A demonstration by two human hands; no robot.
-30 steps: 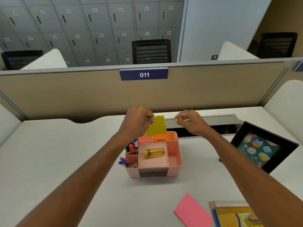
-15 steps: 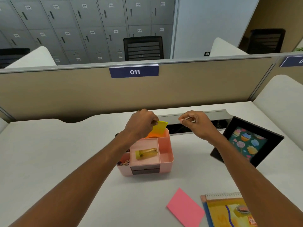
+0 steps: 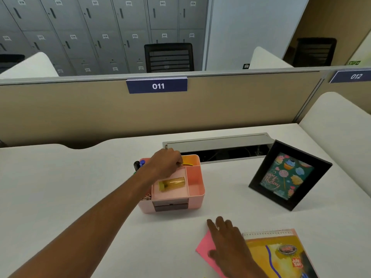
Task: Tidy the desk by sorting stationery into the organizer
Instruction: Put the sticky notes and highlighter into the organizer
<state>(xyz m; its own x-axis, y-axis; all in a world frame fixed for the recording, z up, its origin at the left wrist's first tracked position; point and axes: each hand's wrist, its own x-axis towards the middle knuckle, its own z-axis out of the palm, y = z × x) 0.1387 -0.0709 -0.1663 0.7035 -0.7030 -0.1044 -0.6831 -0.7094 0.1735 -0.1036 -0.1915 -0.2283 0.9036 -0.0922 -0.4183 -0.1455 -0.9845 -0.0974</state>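
Notebook (image 3: 281, 255) cut by bottom edge

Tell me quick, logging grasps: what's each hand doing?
Left hand: pinching yellow sticky note in organizer.
Right hand: open, flat on pink note.

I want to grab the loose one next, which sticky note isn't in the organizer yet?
The pink sticky note, flat on the desk under the right hand. The yellow one already sits in the organizer.
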